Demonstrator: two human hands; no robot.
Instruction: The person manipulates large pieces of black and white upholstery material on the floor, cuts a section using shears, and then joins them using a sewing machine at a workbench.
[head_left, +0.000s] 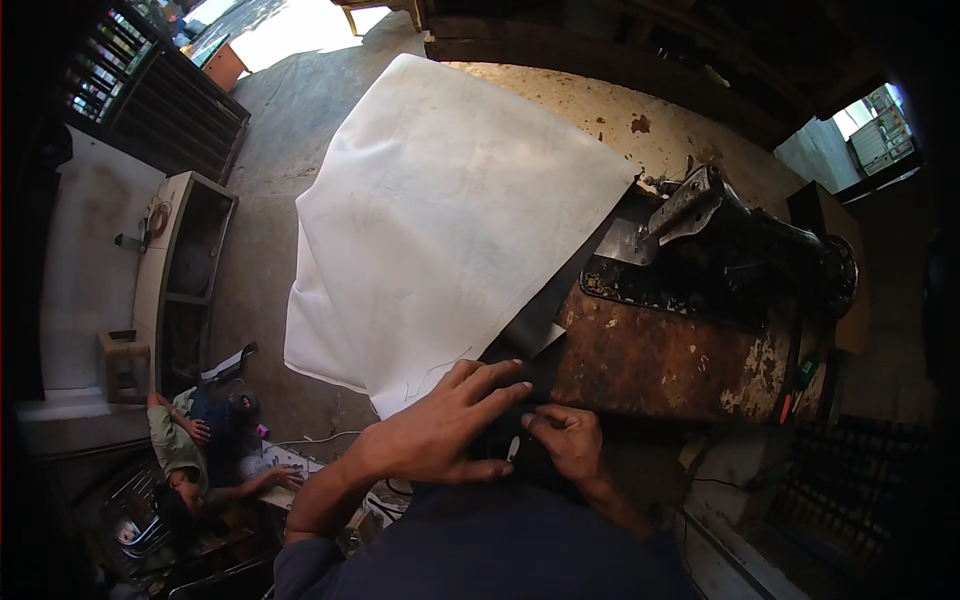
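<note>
Nearer and to the left of the sewing machine (760,240), the left hand (430,430) spreads wide; the right hand (575,440) pinches narrow, its hold impossible to tell. Left of the machine lies the white sheet (430,220), its far peak pointing away from both hands, its straight edge slanting from the machine's head toward them, its long axis unclear

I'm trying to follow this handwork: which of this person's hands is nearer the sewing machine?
The right hand, fingers curled; the left hand, its fingers extended, is farther from the sewing machine, near the white sheet.
</note>
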